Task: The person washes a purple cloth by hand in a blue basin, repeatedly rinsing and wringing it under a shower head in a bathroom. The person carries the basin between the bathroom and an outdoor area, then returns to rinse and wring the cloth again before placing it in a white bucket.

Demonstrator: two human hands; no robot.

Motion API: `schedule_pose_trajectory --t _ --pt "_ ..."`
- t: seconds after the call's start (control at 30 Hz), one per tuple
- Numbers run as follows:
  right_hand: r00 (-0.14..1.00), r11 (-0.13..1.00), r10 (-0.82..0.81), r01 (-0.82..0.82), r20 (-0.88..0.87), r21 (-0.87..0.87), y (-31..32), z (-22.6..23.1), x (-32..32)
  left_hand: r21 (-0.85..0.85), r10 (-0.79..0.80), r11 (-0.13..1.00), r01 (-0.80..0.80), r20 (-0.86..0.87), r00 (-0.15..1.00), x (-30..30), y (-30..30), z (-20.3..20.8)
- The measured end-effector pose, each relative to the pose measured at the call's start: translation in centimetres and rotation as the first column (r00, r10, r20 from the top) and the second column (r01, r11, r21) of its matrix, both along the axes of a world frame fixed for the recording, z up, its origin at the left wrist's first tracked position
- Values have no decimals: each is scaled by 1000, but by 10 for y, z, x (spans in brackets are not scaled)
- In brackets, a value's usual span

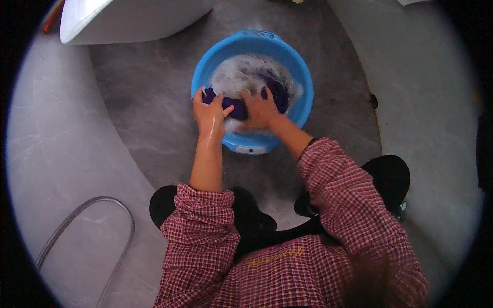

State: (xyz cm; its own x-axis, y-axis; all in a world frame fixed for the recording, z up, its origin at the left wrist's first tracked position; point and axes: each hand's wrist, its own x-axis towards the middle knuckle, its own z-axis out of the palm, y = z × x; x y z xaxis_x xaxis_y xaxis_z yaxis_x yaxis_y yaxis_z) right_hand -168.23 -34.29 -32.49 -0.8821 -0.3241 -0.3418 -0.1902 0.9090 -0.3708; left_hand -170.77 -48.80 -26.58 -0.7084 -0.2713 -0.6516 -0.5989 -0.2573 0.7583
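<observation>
Grey floor (154, 92) bears a basin (304, 82) where left hand (209, 114) pinches cloth (237, 109), probably soft, slippery, best held bunched, with grip unclear for right hand (261, 111).

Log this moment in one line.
left hand: gripping purple cloth | right hand: against the cloth | blue basin: foamy water inside | hose: at left

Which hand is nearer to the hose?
Left. The left hand, holding purple cloth, is ahead and right of the hose; the right hand, in the basin, is farther right.
</observation>
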Motion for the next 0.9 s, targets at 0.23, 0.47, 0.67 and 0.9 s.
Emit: schedule_pose_trajectory --t 0.23,0.47,0.67,0.9 --pt "871 981 132 -46 473 -190 6 56 -27 -251 -190 954 163 -86 978 3 -8 -28" --pt "981 987 -160 162 108 -6 7 64 -59 -209 -289 932 295 63 955 -5 -9 2" --pt "994 996 -84 86 67 -27 -10 47 -51 531 -154 832 -161 500 852 -2 5 15" --pt "875 862 479 -483 -68 -155 -26 195 4 854 -154 495 160 -95 983 13 -2 9"
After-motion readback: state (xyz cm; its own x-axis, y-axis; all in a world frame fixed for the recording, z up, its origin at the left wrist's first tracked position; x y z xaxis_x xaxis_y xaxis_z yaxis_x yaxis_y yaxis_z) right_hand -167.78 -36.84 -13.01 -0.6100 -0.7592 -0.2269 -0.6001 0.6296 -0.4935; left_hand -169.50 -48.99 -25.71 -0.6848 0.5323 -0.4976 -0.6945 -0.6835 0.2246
